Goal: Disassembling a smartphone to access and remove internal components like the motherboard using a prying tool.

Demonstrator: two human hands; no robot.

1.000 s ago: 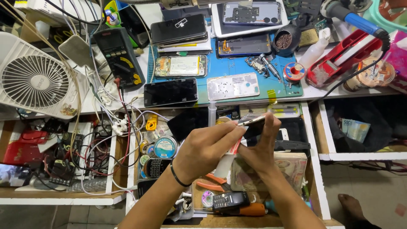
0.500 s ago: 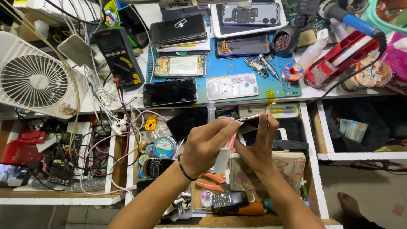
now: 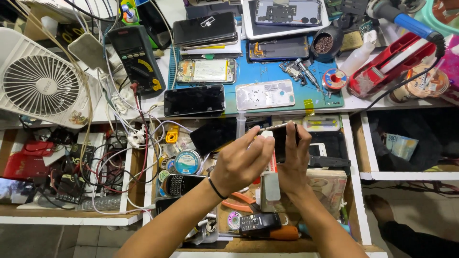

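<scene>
- Carefully now: steady the dark phone (image 3: 282,138) in the right hand (image 3: 292,162), fingers wrapped over its far edge, thumb underneath, held above the open drawer (image 3: 356,200) just in front of the blue work mat (image 3: 287,81).
- Keep the left hand (image 3: 241,160) pinched narrow on the thin, pale tool (image 3: 267,128), tip resting at the phone's upper edge; exact contact too small to tell.
- Best worked with light, even pressure along the seam, as judged from the pose; a hard push risks a slip toward the right fingers (image 3: 299,131).
- Brace both wrists close together, as shown, for control.
- Seen edge-on: long axis roughly left to right, tilted slightly upward toward the right, broad face apparently turned toward the bench rather than the camera.
- Which end is the top cannot be told, hidden by the hands.
- Mind the clutter below: round tin (image 3: 187,161), old keypad phone (image 3: 184,184), orange-handled screwdriver (image 3: 282,233), all well under the hands.
</scene>
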